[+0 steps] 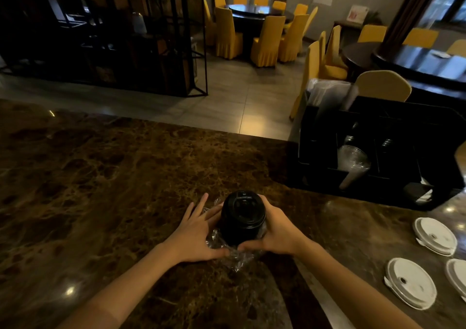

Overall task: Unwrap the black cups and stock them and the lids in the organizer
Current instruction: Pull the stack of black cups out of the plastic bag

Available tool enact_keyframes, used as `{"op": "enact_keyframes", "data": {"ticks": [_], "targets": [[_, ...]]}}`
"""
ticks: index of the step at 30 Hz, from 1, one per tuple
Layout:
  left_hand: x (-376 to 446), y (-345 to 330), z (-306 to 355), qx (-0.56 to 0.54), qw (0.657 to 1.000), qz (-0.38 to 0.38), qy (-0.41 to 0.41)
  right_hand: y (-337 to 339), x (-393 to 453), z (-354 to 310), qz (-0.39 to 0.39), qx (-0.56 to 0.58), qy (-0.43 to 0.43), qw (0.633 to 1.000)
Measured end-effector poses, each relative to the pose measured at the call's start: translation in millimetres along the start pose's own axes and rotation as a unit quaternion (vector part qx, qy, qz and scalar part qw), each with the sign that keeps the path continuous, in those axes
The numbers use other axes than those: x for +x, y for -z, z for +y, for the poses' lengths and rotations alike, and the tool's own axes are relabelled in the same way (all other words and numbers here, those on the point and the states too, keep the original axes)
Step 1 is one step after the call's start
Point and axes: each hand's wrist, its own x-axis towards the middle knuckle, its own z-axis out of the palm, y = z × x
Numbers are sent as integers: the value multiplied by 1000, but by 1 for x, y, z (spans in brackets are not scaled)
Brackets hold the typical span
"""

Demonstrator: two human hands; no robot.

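The stack of black cups (241, 217) stands on the table (113, 177) between both hands, its lower part hidden in crumpled clear wrap (234, 255). The right hand (276, 230) grips its side; the left hand (195, 232) lies with straight fingers against the wrap. White lids (411, 282) lie further right of the right hand, one cut off by the edge. Beyond them, the dark organizer (378, 152) is hard to make out.

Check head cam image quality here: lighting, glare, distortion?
Head view: dim room; the black stack and black organizer lose detail in shadow. Small glare spots on the marble counter. Wide-angle bending at the edges. Both hands, left hand and right hand, reasonably sharp.
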Motion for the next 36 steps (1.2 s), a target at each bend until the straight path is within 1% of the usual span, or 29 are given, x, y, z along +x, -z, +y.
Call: {"op": "enact_keyframes", "data": {"ticks": [6,10,16,23,25,29,32,36], "targets": [[0,-4,1,-28,999,21,7,-12,-3,5,2,-6,-12,1000],[0,-3,2,-32,999,13,10,-17,-3,7,7,-14,-6,1000],[0,-1,4,-48,999,12,17,-17,-3,1,24,5,6,1000],[-2,12,11,-50,998,-23,40,-17,-10,0,59,29,18,998],[-5,14,13,-66,997,-15,45,-17,-11,0,60,25,15,998],[-12,11,14,-101,993,28,55,-17,-11,5,62,14,15,998],[-16,10,15,-136,988,36,69,-17,-11,8,67,8,15,998],[-21,17,16,-116,990,45,71,-16,-12,7,67,8,21,997]]}}
